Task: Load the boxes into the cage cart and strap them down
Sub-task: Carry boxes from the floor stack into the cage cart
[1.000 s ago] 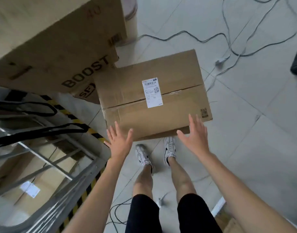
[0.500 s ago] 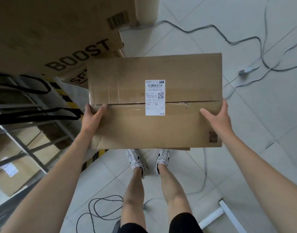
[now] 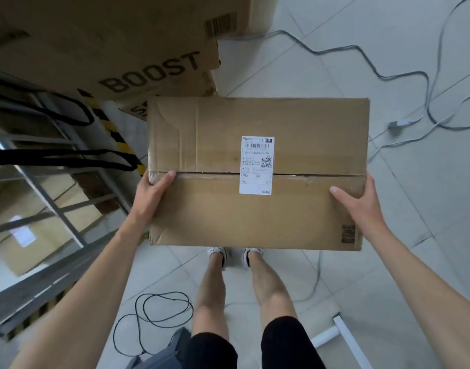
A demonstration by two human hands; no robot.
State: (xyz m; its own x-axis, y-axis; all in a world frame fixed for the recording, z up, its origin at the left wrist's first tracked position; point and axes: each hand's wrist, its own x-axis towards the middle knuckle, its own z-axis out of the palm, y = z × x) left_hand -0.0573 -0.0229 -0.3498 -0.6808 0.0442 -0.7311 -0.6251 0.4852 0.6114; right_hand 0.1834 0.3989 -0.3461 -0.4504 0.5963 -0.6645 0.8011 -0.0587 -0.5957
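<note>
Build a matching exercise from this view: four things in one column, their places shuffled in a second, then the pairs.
1. brown cardboard box with white shipping label
2. large cardboard box printed BOOST
3. black strap
4. white trainers

A. on the tiled floor
B. on the metal cage cart, at left
C. gripped between left hand and right hand
D. stacked at upper left

Pairs: 1-C, 2-D, 3-B, 4-A.

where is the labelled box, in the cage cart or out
Out. The left hand and right hand hold the box by its ends above the floor tiles; the cage cart stands to its left.
</note>
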